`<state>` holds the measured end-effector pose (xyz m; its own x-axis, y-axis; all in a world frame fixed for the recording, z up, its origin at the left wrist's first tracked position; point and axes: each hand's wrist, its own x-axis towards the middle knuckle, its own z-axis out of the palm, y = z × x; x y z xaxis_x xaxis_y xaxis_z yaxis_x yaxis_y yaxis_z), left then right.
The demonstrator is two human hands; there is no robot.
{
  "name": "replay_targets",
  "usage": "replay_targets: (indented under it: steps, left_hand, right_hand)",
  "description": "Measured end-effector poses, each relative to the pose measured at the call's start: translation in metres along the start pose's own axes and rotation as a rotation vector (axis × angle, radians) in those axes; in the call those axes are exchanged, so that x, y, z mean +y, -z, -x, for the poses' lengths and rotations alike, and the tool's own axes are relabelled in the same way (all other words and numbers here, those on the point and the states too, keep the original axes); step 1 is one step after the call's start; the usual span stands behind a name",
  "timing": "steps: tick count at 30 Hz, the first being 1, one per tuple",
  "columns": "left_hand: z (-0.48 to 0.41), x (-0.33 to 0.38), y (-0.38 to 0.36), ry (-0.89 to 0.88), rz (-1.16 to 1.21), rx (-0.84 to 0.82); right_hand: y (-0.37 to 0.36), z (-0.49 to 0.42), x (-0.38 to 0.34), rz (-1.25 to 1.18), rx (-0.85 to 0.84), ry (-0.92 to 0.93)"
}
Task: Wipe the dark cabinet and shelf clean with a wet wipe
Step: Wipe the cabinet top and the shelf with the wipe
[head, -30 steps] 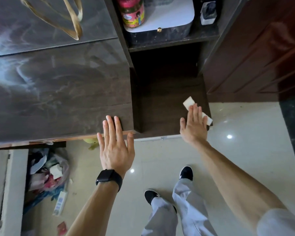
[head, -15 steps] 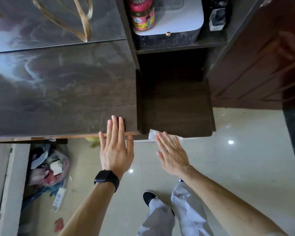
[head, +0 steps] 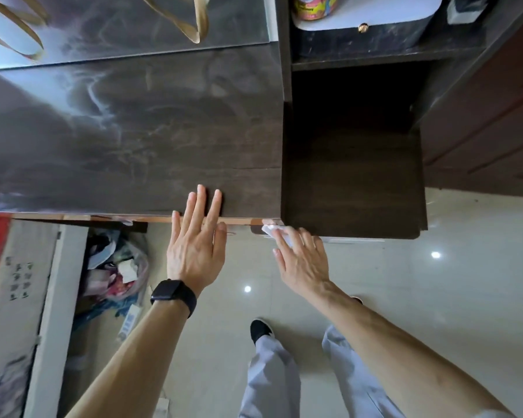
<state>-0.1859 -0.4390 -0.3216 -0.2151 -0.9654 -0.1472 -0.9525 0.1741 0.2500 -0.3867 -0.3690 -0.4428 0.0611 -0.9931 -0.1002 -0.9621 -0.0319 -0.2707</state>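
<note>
**Wiping the lower front edge of the dark cabinet**

Reading from the left, we see a cardboard box (head: 9, 285) standing on the floor, and beside it a heap of plastic bags and litter (head: 115, 267) below the cabinet's underside. Above these spreads the dark cabinet (head: 127, 140), its wood-grain face streaked with pale, swirling smears. Our left hand (head: 195, 245) lies flat against the bottom margin of this face, with fingers (head: 198, 203) straight and slightly spread, the tips on the panel and the palm past its lower edge; a black watch (head: 174, 295) sits on the wrist. Next to it, our right hand (head: 302, 260) reaches toward the corner where the cabinet face meets the open compartment. Its fingers (head: 284, 245) lie extended and close together over the white wet wipe (head: 271, 229), pressing it against the lower edge; only a crumpled end of the wipe shows beyond the fingertips. To the right, the dark shelf (head: 354, 188) forms the floor of the open compartment. Above it, a higher ledge carries a colourful jar (head: 314, 6) set on a white-topped box (head: 363, 16). Farthest right stands a reddish-brown door (head: 489, 116) above the glossy tiled floor (head: 465, 282).
</note>
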Motion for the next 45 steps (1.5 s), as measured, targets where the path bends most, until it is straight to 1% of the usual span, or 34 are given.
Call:
replay_targets:
  steps: [4, 7, 11, 13, 15, 20, 22, 24, 27, 28, 29, 33, 35, 36, 37, 39, 40, 43, 45]
  left_hand:
    - [-0.001, -0.002, 0.0, -0.028, 0.025, 0.012]
    - [-0.003, -0.004, -0.004, -0.039, 0.051, 0.017]
    - [-0.002, -0.01, -0.01, -0.067, 0.042, 0.022]
    - [-0.002, -0.011, -0.013, -0.084, 0.057, 0.033]
    - [-0.002, -0.012, -0.014, -0.099, 0.082, 0.051]
    - [-0.001, -0.016, -0.015, -0.13, 0.085, 0.052]
    - [0.0, -0.013, -0.013, -0.146, 0.049, 0.036]
    - [-0.001, -0.006, -0.011, -0.238, -0.009, 0.017]
    - [-0.008, 0.015, -0.013, -0.398, -0.046, 0.0]
    - [-0.011, 0.024, -0.015, -0.426, -0.05, 0.001]
    - [-0.014, 0.033, -0.018, -0.437, -0.055, 0.005]
    - [-0.022, 0.059, -0.028, -0.331, -0.076, 0.019]
    - [-0.022, 0.062, -0.032, -0.293, -0.098, 0.033]
    - [-0.021, 0.063, -0.033, -0.286, -0.106, 0.034]
    - [-0.021, 0.063, -0.033, -0.281, -0.112, 0.032]
    - [-0.019, 0.065, -0.031, -0.266, -0.114, 0.022]
    - [-0.019, 0.067, -0.03, -0.256, -0.113, 0.015]
    - [-0.017, 0.072, -0.026, -0.219, -0.106, -0.004]
    - [-0.014, 0.077, -0.023, -0.195, -0.083, -0.003]
  right_hand:
    - [-0.004, -0.013, -0.052, -0.051, 0.013, -0.11]
    - [-0.014, -0.012, -0.081, -0.056, -0.003, -0.159]
    - [-0.01, -0.01, -0.057, 0.028, 0.063, -0.074]
    - [-0.002, -0.008, -0.031, 0.037, 0.124, -0.084]
    - [0.005, -0.003, -0.009, 0.011, 0.126, -0.126]
    - [0.02, 0.015, 0.046, 0.102, 0.045, -0.406]
    - [0.023, 0.031, 0.07, 0.058, -0.009, -0.513]
    - [0.028, 0.043, 0.091, 0.021, -0.044, -0.615]
    - [0.034, 0.039, 0.101, -0.103, 0.042, -0.849]
    - [0.034, 0.033, 0.095, -0.132, 0.043, -0.864]
    - [0.033, 0.028, 0.085, -0.135, 0.033, -0.818]
    - [0.018, 0.013, 0.025, -0.072, -0.024, -0.37]
    - [0.016, 0.012, 0.014, -0.018, -0.021, -0.253]
    - [0.018, 0.013, 0.018, 0.018, -0.017, -0.238]
    - [0.022, 0.015, 0.027, 0.059, -0.009, -0.256]
    - [0.032, 0.024, 0.056, 0.112, -0.008, -0.364]
    - [0.037, 0.031, 0.072, 0.117, -0.022, -0.428]
    - [0.048, 0.05, 0.121, 0.03, -0.042, -0.653]
    - [0.053, 0.059, 0.144, 0.063, -0.068, -0.738]
